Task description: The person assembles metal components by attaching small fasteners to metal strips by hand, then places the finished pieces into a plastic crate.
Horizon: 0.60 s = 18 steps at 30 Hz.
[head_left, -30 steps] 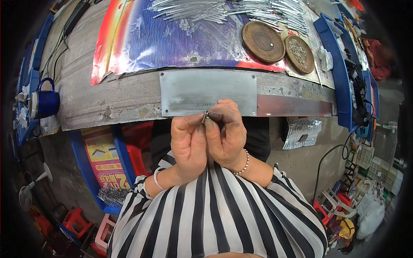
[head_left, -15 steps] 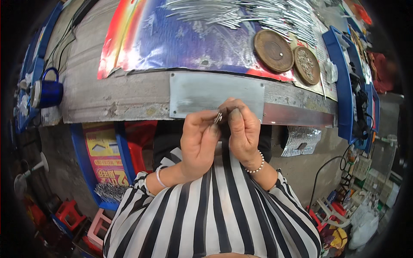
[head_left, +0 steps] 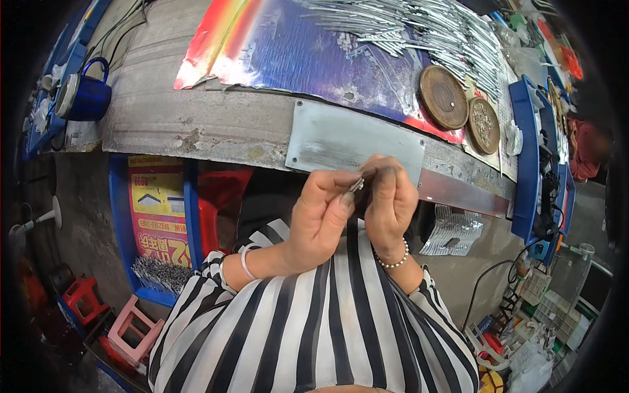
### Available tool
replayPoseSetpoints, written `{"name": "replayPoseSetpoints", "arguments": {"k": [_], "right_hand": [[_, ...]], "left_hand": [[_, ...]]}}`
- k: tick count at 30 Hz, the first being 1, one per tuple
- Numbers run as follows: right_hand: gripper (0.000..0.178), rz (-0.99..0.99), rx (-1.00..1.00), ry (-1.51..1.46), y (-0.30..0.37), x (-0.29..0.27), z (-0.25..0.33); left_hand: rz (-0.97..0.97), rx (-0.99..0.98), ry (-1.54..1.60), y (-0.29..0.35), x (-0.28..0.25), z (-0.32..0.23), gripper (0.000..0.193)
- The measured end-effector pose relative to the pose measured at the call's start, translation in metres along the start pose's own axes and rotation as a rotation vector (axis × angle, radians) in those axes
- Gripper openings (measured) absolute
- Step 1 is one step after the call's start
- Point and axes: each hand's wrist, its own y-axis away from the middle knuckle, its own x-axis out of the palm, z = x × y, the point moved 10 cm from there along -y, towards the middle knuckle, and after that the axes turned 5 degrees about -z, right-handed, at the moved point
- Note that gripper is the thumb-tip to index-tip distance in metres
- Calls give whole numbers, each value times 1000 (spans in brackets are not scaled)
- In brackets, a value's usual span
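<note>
My left hand [head_left: 316,219] is closed in a pinch, with a short, thin silvery metal piece [head_left: 356,185] between thumb and fingertips. Close beside it, my right hand [head_left: 392,206] has its fingers curled and pressed against a grime-darkened thumb. Whether anything sits in that grip is hidden. Both hands are raised in front of my striped shirt, by the near edge of the bench. Just beyond them, a grey metal plate [head_left: 341,139] is fixed to the bench edge by its corners.
Many slim silvery rods [head_left: 452,42] lie on a colourful sheet. To their right are a round wooden dish [head_left: 440,101] and a smaller dish of tiny parts [head_left: 483,124]. A blue mug [head_left: 92,97] stands left. Below the bench, a blue tray [head_left: 190,216] holds more metal pieces.
The view has turned, so the bench sits tilted and further right in the picture. Both hands appear slightly further right, still close together, and the metal piece stays in the left pinch.
</note>
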Motion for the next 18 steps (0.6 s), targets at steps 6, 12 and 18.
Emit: {"name": "replayPoseSetpoints", "arguments": {"k": [6,12,18], "right_hand": [[13,-33,-319,238,11,7,24],[19,-56,-407,105,18,9,24],[18,-65,-458,296,19,20,29]], "left_hand": [[-44,42,95,-2,-4,-10,21],[-69,195,-104,3,-9,-22,21],[-81,149,-163,-1,-12,-19,20]]}}
